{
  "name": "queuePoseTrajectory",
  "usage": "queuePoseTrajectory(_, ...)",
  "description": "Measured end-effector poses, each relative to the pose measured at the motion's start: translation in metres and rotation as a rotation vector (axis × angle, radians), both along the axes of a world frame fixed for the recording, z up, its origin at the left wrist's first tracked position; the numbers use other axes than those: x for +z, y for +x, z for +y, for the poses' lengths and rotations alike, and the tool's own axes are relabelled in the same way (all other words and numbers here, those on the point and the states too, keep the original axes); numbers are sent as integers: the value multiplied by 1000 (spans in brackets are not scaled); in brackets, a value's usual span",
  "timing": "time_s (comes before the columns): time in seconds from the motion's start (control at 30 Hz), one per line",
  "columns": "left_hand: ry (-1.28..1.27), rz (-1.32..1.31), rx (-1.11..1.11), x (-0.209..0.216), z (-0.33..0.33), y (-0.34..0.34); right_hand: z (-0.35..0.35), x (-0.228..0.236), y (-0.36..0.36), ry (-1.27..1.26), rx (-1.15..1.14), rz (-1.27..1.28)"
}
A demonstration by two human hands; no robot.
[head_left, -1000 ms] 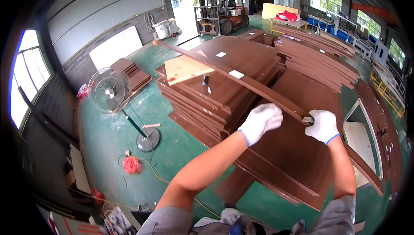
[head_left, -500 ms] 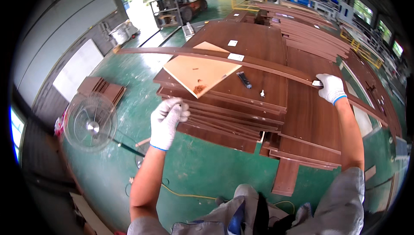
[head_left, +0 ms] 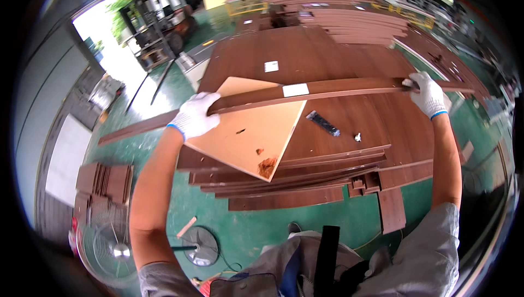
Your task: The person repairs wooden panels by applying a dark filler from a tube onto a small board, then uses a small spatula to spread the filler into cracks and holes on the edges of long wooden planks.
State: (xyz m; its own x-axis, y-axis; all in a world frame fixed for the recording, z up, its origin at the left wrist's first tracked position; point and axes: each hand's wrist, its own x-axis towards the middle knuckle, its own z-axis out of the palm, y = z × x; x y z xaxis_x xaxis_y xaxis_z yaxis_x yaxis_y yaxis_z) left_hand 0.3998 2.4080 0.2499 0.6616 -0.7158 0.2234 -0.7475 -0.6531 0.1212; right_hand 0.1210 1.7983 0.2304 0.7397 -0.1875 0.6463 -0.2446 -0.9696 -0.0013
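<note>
A long, narrow brown wooden strip [head_left: 355, 88] stretches across the stacked boards, with a white label [head_left: 295, 90] near its middle. My left hand [head_left: 197, 115], in a white knit glove, is closed around its left part. Farther along, my gloved right hand [head_left: 428, 94] grips the strip toward its right end. Beneath it lies a tan square panel [head_left: 245, 128] with reddish-brown crumbs at its near corner. A black, bar-shaped item [head_left: 323, 123] and a small white piece [head_left: 357, 137] rest on the brown board to the right of the panel.
Stacked brown boards [head_left: 284, 46] fill the middle. A floor fan [head_left: 121, 250] stands at lower left, near a pile of short brown boards [head_left: 103, 180]. At the back left is a forklift [head_left: 158, 32]; more brown strips [head_left: 355, 21] are stacked at the far side.
My left hand has moved from in front of the strip onto its left part and closed on it. The strip's left end has come nearer. The view has shifted.
</note>
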Motion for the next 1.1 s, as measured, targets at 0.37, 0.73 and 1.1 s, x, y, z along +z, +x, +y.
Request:
queuePoseTrajectory(0.37, -127, 231, -713, -7, -108, 29, 274, 3, -106, 763, -26, -245)
queuePoseTrajectory(0.73, -76, 210, -870, -1, -174, 31, 488, -25, -75, 808, -273, -301)
queuePoseTrajectory(1.1, -146, 180, -1021, -10, -171, 28, 480, -9, -46, 772, -137, -109)
